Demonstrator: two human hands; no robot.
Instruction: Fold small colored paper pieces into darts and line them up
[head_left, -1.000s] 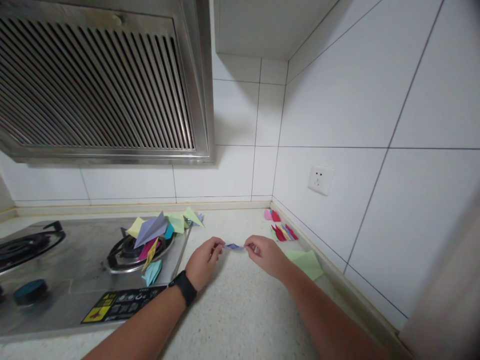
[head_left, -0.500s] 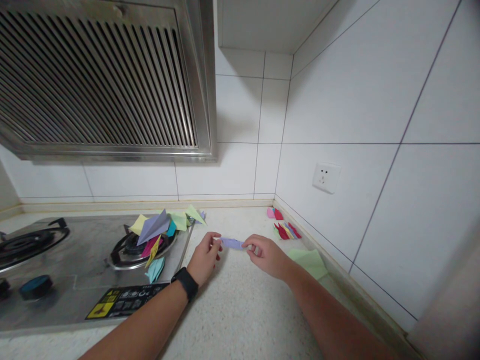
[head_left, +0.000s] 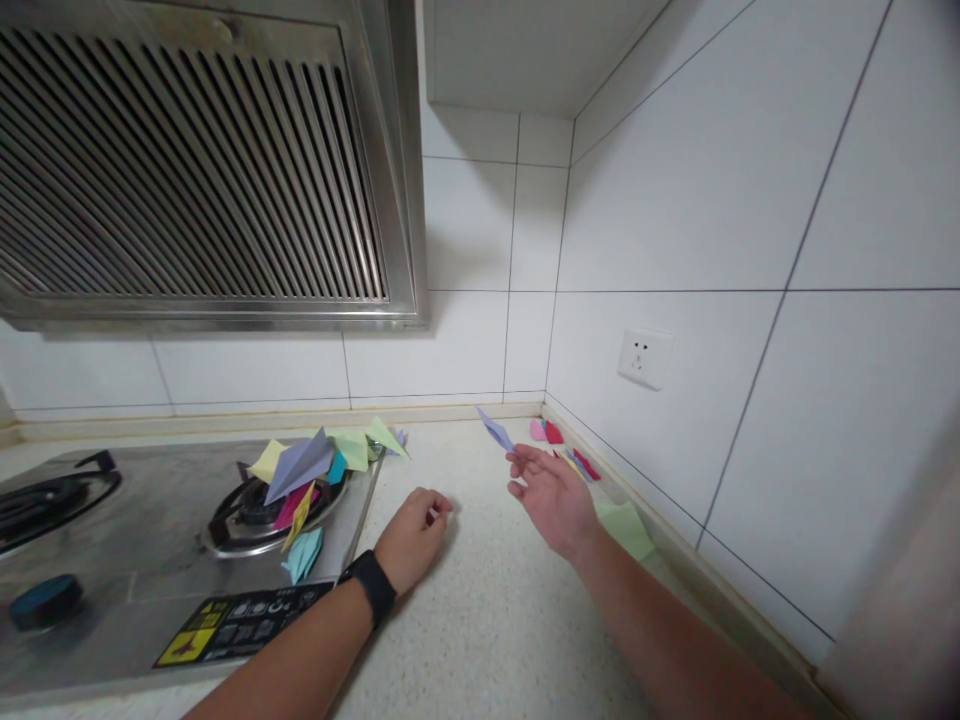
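We find one folded purple paper (head_left: pixel 495 431) at the 10 o'clock of the right hand (head_left: pixel 553 495), raised over the counter (head_left: pixel 480 610); the right hand's fingertips grasp its near end, and the thumb stands apart. The left hand (head_left: pixel 411 538), at the right hand's 8 o'clock, is slack, fingers loosely curled and free; its wrist bears one black watch (head_left: pixel 370 588).

At the left hand's 9 o'clock lies one stove (head_left: pixel 169 545). We count two burners (head_left: pixel 56 498) and one full knob (head_left: pixel 46 602). On and around the nearer burner we count at least seven folded papers (head_left: pixel 300 465).

From the right hand, we record two small papers, one pink (head_left: pixel 538 430) and one red (head_left: pixel 553 432), at 12 o'clock; a partly hidden cluster (head_left: pixel 585 465), uncountable, at 2; one green sheet (head_left: pixel 628 530) at 4; and one socket (head_left: pixel 646 359) at 1.
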